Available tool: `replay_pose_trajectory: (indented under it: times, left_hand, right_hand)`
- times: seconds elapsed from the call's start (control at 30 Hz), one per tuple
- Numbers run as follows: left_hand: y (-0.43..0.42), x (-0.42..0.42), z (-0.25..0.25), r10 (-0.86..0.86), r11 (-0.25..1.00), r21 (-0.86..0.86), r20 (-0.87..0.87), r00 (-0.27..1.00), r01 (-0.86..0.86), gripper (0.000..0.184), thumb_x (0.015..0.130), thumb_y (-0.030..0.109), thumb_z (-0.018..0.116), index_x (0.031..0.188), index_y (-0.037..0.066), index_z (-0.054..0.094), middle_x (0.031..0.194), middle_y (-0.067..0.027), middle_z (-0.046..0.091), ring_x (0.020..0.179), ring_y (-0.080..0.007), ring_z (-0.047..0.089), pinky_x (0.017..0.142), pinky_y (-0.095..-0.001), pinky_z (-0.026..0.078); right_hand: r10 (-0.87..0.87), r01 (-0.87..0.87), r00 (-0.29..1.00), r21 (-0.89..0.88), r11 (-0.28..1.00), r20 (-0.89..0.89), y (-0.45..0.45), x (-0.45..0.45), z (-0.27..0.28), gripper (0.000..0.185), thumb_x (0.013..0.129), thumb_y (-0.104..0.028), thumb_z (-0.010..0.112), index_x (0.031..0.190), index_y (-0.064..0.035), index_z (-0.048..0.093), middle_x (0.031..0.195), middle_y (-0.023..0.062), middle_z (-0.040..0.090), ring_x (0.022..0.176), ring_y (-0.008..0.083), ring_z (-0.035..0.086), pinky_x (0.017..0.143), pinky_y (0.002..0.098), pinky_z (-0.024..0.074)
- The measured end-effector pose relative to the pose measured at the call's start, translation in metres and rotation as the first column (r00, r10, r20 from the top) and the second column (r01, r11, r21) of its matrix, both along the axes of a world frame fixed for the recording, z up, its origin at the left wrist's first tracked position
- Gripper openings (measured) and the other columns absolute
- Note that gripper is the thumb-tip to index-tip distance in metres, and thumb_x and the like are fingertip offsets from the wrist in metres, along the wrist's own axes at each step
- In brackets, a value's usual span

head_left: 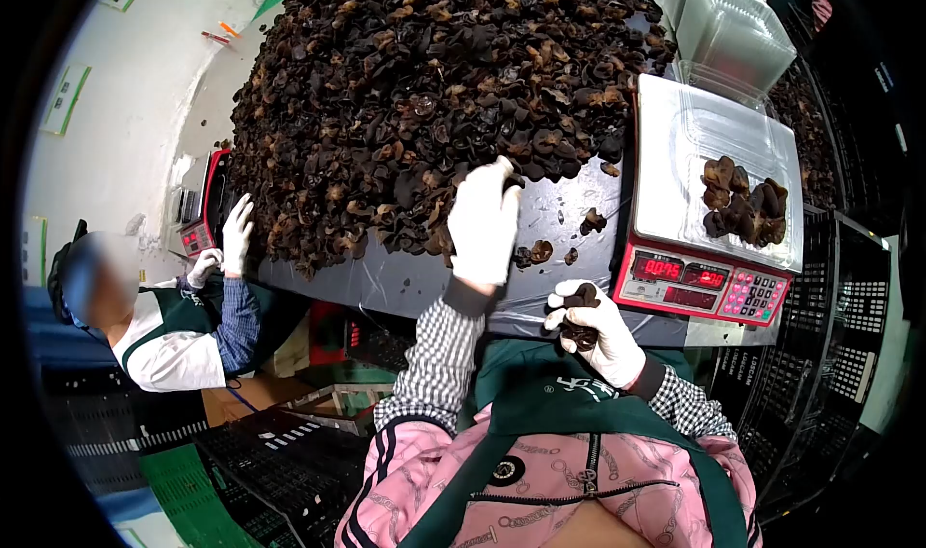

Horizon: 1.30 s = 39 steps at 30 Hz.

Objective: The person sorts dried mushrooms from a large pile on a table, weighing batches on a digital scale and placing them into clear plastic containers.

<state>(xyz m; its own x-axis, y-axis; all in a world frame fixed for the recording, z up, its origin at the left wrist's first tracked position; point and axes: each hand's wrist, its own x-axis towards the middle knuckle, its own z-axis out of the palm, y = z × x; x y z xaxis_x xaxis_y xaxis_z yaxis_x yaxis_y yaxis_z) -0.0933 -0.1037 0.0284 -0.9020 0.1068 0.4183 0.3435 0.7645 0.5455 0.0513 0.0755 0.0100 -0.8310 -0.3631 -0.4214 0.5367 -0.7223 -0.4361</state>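
Note:
A large heap of dark brown wood ear mushrooms [434,85] covers the table. My left hand [485,222], in a white glove, is at the heap's near edge, its thumb and forefinger closed round a dark mushroom piece; its other fingertips are hidden. My right hand [603,334], also gloved, is held near the table's front edge with its fingers curled round a few wood ear mushrooms [580,332]. Several loose pieces [540,252] lie on the table between the hands. A red digital scale [709,283] stands to the right, bearing a clear plastic tray [675,152] with a small mushroom cluster [743,204].
Stacked clear plastic containers [733,32] stand behind the scale. Black crates [839,345] are at the right. On the left, a co-worker [178,331] with gloved hands is by the heap, near another red scale [200,230]. Grey sheeting [400,283] covers the table.

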Motion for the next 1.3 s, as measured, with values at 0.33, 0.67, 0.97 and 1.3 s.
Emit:
replay_pose_trajectory:
  times: [0.33, 0.67, 0.97, 1.3]
  left_hand:
    - [-0.007, 0.065, 0.031, -0.325, 0.936, 0.206, 0.197, 0.925, 0.285, 0.017, 0.088, 0.002, 0.07, 0.105, 0.003, 0.074, 0.096, -0.011, 0.073, 0.078, -0.0217, 0.069, 0.075, -0.0325, 0.056]
    - [-0.011, 0.07, -0.016, -0.178, 0.967, -0.16, 0.119, 0.977, 0.196, 0.035, 0.088, 0.012, 0.071, 0.122, 0.008, 0.068, 0.105, -0.011, 0.064, 0.1, -0.0284, 0.061, 0.085, -0.0373, 0.053]
    - [-0.005, 0.04, 0.011, -0.122, 0.983, 0.137, -0.002, 0.993, 0.121, 0.01, 0.088, 0.0, 0.069, 0.098, 0.001, 0.067, 0.093, -0.0152, 0.062, 0.082, -0.0313, 0.064, 0.074, -0.0362, 0.052]
    - [0.012, -0.008, -0.026, -0.197, 0.98, 0.036, -0.008, 0.98, 0.197, 0.013, 0.085, -0.003, 0.065, 0.097, 0.003, 0.068, 0.093, -0.0146, 0.067, 0.086, -0.031, 0.069, 0.079, -0.0359, 0.055]
  right_hand:
    - [0.093, -0.094, 0.99, 0.004, 0.996, 0.108, 0.005, -0.001, 0.017, 0.048, 0.103, -0.029, 0.05, 0.148, -0.0112, 0.048, 0.122, 0.0135, 0.066, 0.093, 0.0234, 0.069, 0.063, 0.0299, 0.0512]
    - [0.116, -0.116, 0.993, 0.001, 0.993, 0.018, 0.005, 0.007, -0.004, 0.029, 0.098, -0.014, 0.058, 0.126, -0.0057, 0.06, 0.111, 0.0094, 0.066, 0.087, 0.0196, 0.068, 0.056, 0.0266, 0.0491]
    - [0.155, -0.168, 0.985, 0.184, 0.969, 0.081, 0.007, 0.01, 0.014, 0.015, 0.104, -0.018, 0.057, 0.109, -0.0044, 0.063, 0.076, 0.0006, 0.053, 0.056, 0.0066, 0.045, 0.045, 0.0219, 0.0323]
    - [-0.193, 0.412, 0.889, 0.541, 0.733, -0.416, 0.074, 0.007, 0.075, 0.019, 0.105, -0.017, 0.057, 0.095, -0.0034, 0.063, 0.07, 0.0019, 0.059, 0.048, 0.0053, 0.047, 0.042, 0.0202, 0.0336]
